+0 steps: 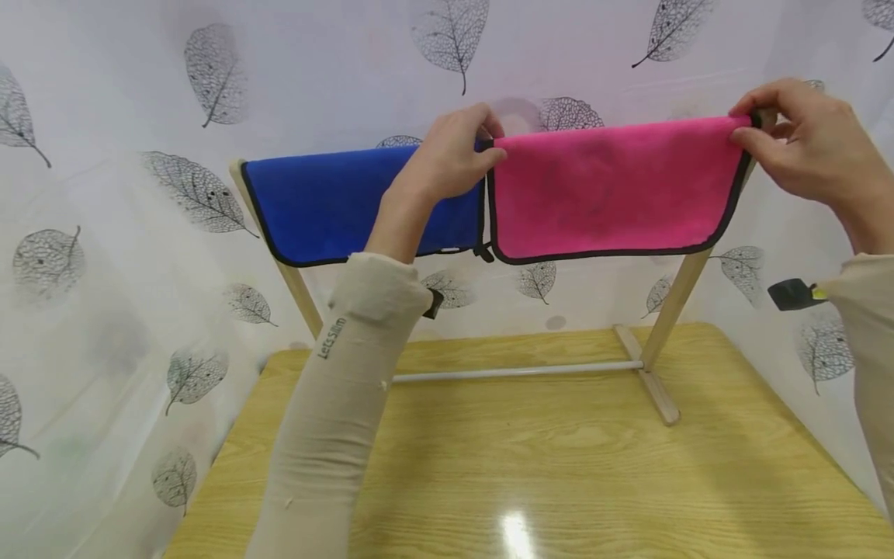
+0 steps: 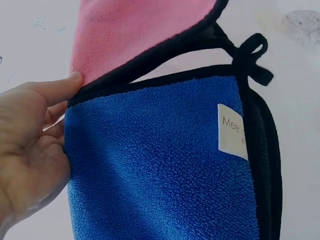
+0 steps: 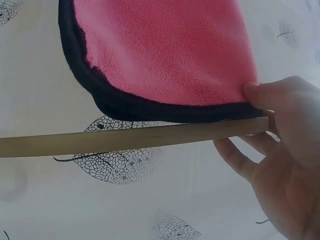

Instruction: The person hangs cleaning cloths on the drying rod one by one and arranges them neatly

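A pink towel [image 1: 615, 194] with black edging hangs folded over the top of a wooden rack [image 1: 680, 299]. My left hand [image 1: 454, 155] pinches its upper left corner, thumb in front. At the upper right corner my right hand [image 1: 806, 144] pinches the towel beside the post's upper end. In the right wrist view, the thumb of the right hand [image 3: 290, 120] presses the pink cloth and other fingers reach behind the post [image 3: 200, 135]. A blue towel [image 1: 314, 206] hangs on the rack's left half. The left wrist view shows its white label [image 2: 231, 131] and a black loop [image 2: 255, 55].
The rack stands on a wood-grain table [image 1: 559, 450], with a white lower rod [image 1: 517, 373] and a wooden foot [image 1: 660, 396] at right. Behind it hangs a white sheet [image 1: 314, 70] printed with leaves. My left forearm hides part of the rack's left side.
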`<act>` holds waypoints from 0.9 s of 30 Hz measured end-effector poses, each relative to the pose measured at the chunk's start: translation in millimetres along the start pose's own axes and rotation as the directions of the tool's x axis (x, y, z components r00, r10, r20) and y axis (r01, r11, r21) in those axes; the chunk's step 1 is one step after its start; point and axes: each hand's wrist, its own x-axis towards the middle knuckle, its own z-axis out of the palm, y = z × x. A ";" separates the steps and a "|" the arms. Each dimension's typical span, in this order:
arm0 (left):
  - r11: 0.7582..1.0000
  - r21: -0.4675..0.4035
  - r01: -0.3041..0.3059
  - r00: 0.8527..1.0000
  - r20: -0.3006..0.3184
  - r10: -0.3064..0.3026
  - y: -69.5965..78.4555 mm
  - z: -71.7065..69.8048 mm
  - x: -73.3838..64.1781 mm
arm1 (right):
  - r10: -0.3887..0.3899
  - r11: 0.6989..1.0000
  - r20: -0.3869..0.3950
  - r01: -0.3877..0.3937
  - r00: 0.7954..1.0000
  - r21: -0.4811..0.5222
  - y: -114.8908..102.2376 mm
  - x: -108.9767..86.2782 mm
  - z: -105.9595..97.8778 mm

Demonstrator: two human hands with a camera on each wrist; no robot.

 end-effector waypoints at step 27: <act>0.999 0.003 -0.044 0.999 -0.018 0.044 -0.4 3.6 0.6 | -0.075 0.992 0.013 0.076 0.997 -0.104 0.5 -0.7 -4.9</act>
